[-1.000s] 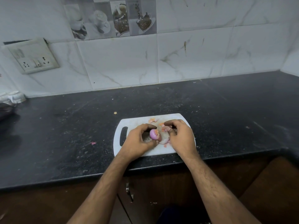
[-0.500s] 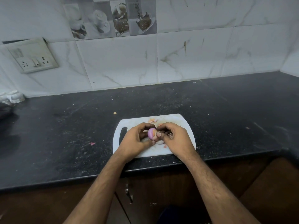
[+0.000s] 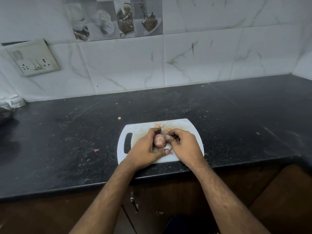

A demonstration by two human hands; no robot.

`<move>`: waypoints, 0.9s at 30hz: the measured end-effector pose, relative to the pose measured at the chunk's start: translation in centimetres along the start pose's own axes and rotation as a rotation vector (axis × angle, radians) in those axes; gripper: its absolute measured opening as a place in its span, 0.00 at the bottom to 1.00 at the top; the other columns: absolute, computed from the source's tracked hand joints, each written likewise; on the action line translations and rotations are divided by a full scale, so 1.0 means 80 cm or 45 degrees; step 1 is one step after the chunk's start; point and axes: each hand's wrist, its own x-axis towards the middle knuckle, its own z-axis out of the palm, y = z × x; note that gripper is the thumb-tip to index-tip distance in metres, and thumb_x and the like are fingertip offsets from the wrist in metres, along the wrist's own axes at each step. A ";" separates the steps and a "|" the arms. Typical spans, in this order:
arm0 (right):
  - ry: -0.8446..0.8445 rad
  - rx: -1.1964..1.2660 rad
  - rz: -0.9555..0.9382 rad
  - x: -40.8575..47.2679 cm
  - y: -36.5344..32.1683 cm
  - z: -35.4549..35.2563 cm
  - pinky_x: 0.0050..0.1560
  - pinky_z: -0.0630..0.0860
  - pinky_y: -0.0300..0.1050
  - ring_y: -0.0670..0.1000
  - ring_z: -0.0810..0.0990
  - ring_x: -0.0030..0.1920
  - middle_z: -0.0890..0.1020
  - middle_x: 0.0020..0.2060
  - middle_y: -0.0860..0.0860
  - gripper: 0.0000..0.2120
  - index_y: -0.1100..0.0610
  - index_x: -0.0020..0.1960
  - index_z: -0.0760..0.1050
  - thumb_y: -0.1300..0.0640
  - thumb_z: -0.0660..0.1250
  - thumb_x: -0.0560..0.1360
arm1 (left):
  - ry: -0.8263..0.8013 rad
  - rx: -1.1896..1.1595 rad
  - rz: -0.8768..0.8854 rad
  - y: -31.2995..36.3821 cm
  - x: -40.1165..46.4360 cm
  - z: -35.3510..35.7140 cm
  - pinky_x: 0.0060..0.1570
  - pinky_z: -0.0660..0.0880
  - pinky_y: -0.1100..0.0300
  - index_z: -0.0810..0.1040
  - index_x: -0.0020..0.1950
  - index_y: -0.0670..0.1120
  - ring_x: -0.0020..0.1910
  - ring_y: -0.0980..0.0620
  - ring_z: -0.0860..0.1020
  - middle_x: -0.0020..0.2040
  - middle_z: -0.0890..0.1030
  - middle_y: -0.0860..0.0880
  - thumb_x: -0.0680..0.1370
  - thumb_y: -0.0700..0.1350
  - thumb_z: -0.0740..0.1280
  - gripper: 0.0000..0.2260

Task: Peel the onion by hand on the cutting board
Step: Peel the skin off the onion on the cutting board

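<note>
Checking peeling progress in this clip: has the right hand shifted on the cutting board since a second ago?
Yes. The right hand moved left toward the cutting board's handle slot, closing in on the onion.

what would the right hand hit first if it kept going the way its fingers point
The right hand points left across the cutting board, so its fingertips would press straight into the onion, which they already seem to touch. Behind the onion sits the left hand cupping it.
</note>
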 end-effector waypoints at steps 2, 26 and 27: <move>-0.015 0.027 0.001 -0.001 0.000 0.000 0.34 0.75 0.28 0.38 0.81 0.39 0.84 0.39 0.43 0.04 0.51 0.48 0.81 0.57 0.68 0.81 | 0.025 0.023 -0.012 -0.001 0.002 0.002 0.58 0.78 0.57 0.67 0.67 0.52 0.58 0.56 0.80 0.61 0.80 0.53 0.74 0.59 0.76 0.29; 0.012 -0.141 0.011 0.002 -0.002 0.003 0.37 0.83 0.42 0.40 0.83 0.32 0.84 0.43 0.41 0.08 0.52 0.55 0.83 0.53 0.66 0.82 | 0.120 -0.161 0.022 0.003 -0.001 -0.002 0.63 0.78 0.59 0.78 0.66 0.52 0.58 0.60 0.82 0.58 0.85 0.56 0.73 0.51 0.79 0.23; 0.014 -0.144 0.009 0.002 -0.003 0.003 0.37 0.83 0.42 0.40 0.83 0.32 0.84 0.41 0.41 0.08 0.52 0.54 0.82 0.52 0.66 0.82 | 0.124 -0.109 0.033 0.003 0.000 0.000 0.62 0.78 0.58 0.76 0.67 0.52 0.58 0.59 0.82 0.59 0.84 0.55 0.73 0.51 0.79 0.25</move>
